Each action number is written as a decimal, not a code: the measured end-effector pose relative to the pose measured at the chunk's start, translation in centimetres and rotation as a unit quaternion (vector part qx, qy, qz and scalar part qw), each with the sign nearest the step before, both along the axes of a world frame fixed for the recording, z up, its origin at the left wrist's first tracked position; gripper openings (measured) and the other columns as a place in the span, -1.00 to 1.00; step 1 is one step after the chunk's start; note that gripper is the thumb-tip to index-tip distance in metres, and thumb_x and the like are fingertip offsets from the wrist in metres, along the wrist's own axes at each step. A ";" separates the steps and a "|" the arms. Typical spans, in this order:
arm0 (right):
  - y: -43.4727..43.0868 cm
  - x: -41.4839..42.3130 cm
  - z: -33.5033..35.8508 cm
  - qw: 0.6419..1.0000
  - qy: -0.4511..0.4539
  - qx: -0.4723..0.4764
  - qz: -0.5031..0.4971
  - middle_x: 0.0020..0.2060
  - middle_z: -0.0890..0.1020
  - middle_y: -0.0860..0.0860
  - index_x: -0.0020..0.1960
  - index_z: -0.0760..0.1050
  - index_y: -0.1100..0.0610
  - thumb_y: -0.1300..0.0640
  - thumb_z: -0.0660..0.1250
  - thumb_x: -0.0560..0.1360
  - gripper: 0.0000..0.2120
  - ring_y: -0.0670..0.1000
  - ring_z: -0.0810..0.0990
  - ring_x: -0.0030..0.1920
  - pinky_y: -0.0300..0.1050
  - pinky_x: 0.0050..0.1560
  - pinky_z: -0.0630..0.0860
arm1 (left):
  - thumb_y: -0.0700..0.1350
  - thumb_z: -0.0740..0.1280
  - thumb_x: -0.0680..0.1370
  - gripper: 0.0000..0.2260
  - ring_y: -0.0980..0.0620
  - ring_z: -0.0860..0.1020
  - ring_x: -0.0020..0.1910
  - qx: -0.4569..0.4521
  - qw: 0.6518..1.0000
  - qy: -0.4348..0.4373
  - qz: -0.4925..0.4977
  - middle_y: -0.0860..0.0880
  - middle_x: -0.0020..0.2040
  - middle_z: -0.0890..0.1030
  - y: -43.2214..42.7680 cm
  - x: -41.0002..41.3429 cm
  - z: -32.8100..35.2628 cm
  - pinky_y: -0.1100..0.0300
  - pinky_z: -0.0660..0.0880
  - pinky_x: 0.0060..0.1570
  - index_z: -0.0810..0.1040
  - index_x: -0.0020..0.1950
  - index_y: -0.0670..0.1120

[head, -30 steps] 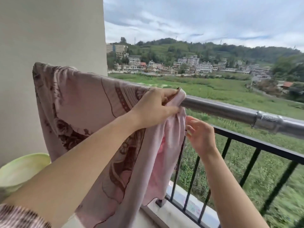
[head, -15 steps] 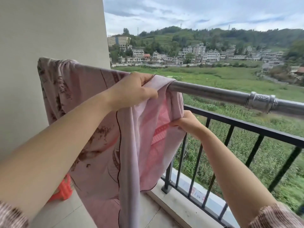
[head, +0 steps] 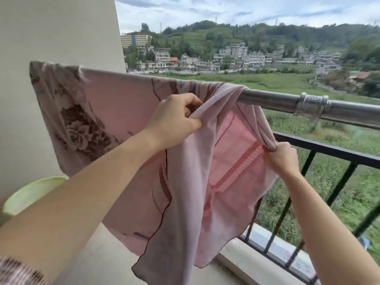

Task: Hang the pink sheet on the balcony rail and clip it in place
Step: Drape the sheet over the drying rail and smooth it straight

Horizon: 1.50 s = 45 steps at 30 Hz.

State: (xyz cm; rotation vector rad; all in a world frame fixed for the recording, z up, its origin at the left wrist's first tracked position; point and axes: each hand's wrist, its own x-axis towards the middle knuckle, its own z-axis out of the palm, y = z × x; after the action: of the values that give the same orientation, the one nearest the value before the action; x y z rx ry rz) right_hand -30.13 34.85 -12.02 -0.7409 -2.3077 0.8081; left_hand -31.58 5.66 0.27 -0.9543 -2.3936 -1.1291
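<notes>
Left grip (head: 174, 122) and right grip (head: 282, 157) pinch the pink sheet (head: 123, 112), already draped on the rail (head: 273, 100) above them; clips seemingly not fitted.

Both bare forearms reach forward, left hand (head: 174, 120) higher, thumb and curled fingers pinching a fold of the pink sheet (head: 115, 112), right hand (head: 281, 157) lower, back toward camera, fist seemingly closed on its edge.

No legible writing on the balcony.
An embossed oval mark on the metal collar (head: 311, 105), toward the right end of the balcony rail (head: 267, 99), is too blurred to read.
</notes>
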 end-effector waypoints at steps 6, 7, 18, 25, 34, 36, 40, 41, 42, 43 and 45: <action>1.4 2.6 0.6 0.997 0.003 0.031 -0.064 -0.29 0.60 0.15 -0.19 0.53 0.24 -0.04 0.20 0.58 -0.62 0.16 0.56 -0.30 -0.02 -0.31 0.51 | -0.24 0.33 0.34 -0.85 0.08 0.30 -0.53 0.103 0.992 -0.021 -0.074 -0.01 -0.49 0.48 0.8 1.1 1.0 0.27 0.22 -0.45 0.55 -0.15 -0.03; 1.6 3.2 1.0 0.997 0.003 0.036 -0.074 -0.28 0.57 0.14 -0.19 0.50 0.24 -0.05 0.17 0.59 -0.62 0.14 0.52 -0.30 -0.06 -0.33 0.43 | -0.25 0.33 0.35 -0.85 0.10 0.28 -0.55 0.105 0.991 -0.017 -0.079 0.00 -0.51 0.46 0.7 1.4 1.3 0.29 0.20 -0.49 0.56 -0.13 -0.04; 1.7 9.6 -5.5 0.999 -0.025 0.007 -0.039 -0.17 0.66 0.21 0.05 0.50 0.22 0.16 0.38 0.43 -0.77 0.21 0.62 -0.20 0.07 -0.21 0.57 | -0.07 0.34 0.50 -0.77 0.05 0.41 -0.45 -0.075 0.994 -0.083 0.013 0.03 -0.46 0.46 -0.6 3.0 -4.4 0.30 0.28 -0.53 0.47 -0.37 -0.01; 0.8 12.3 -5.9 0.989 -0.129 -0.055 -0.055 -0.24 0.66 0.22 -0.17 0.59 0.27 0.24 0.29 0.39 -0.87 0.22 0.64 -0.18 0.08 -0.16 0.61 | -0.12 0.34 0.52 -0.93 0.09 0.53 -0.37 0.019 0.982 -0.180 -0.060 -0.03 -0.29 0.61 -0.2 5.3 -8.1 0.28 0.43 -0.38 0.57 -0.15 -0.07; 0.4 11.6 3.8 0.857 0.048 -0.380 0.344 0.07 0.64 0.14 0.15 0.54 0.21 0.21 0.40 0.37 -0.65 0.12 0.58 0.10 0.20 0.20 0.42 | -0.20 0.39 0.44 -0.87 -0.09 0.58 -0.21 0.136 0.985 -0.098 -0.039 -0.13 -0.16 0.62 6.7 9.9 -3.8 0.01 0.52 -0.18 0.51 -0.05 -0.08; 0.5 11.0 5.4 0.817 0.041 -0.397 0.417 0.08 0.58 0.12 0.25 0.49 0.21 0.20 0.33 0.39 -0.57 0.10 0.53 0.11 0.13 0.22 0.34 | -0.17 0.39 0.47 -0.90 0.01 0.53 -0.29 0.174 0.981 -0.086 -0.028 -0.20 -0.19 0.58 8.8 10.7 -3.0 0.16 0.47 -0.25 0.50 -0.08 -0.13; 0.9 10.0 7.3 0.710 0.013 -0.488 0.508 -0.23 0.41 0.13 -0.01 0.49 0.25 0.01 0.19 0.45 -0.69 0.05 0.38 -0.27 -0.08 -0.15 0.36 | -0.05 0.36 0.54 -0.83 0.40 0.55 -0.06 0.295 0.949 -0.113 -0.018 0.10 -0.01 0.61 11.9 12.5 -1.4 0.50 0.45 -0.08 0.55 0.12 0.06; 0.8 9.7 7.7 0.700 0.004 -0.503 0.507 -0.27 0.38 0.08 -0.06 0.49 0.22 -0.07 0.15 0.48 -0.65 0.03 0.33 -0.30 -0.09 -0.19 0.33 | -0.04 0.35 0.55 -0.82 0.41 0.56 -0.05 0.324 0.938 -0.123 -0.015 0.14 0.00 0.61 12.3 13.0 -0.9 0.51 0.46 -0.08 0.54 0.15 0.08; 0.6 9.4 8.1 0.704 -0.010 -0.497 0.507 -0.29 0.40 0.07 -0.10 0.50 0.20 -0.14 0.11 0.51 -0.58 0.03 0.34 -0.29 -0.09 -0.18 0.33 | -0.06 0.32 0.57 -0.86 0.47 0.55 -0.14 0.346 0.929 -0.128 -0.015 0.22 -0.07 0.58 12.6 13.6 -0.3 0.58 0.43 -0.16 0.51 0.11 0.12; 0.5 8.9 8.3 0.727 -0.024 -0.472 0.499 -0.27 0.47 0.08 -0.11 0.51 0.19 -0.18 0.07 0.53 -0.53 0.04 0.40 -0.26 -0.07 -0.15 0.35 | -0.09 0.30 0.58 -0.87 0.52 0.51 -0.23 0.342 0.931 -0.125 -0.004 0.28 -0.12 0.53 12.7 14.0 0.4 0.63 0.38 -0.23 0.46 0.07 0.14; 0.1 8.8 8.9 0.767 -0.041 -0.430 0.476 -0.14 0.60 0.09 -0.07 0.53 0.16 -0.17 0.05 0.56 -0.54 0.06 0.52 -0.11 0.01 -0.02 0.42 | -0.14 0.28 0.59 -0.85 0.42 0.51 -0.21 0.296 0.947 -0.127 0.011 0.22 -0.11 0.56 12.9 14.6 1.8 0.57 0.38 -0.17 0.48 0.04 0.13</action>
State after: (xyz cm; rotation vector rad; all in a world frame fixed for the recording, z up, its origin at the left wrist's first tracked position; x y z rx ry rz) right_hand -21.29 34.93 -3.16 0.2043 -2.2369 2.4120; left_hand -17.00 18.56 2.03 -0.5991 -2.0151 -1.9051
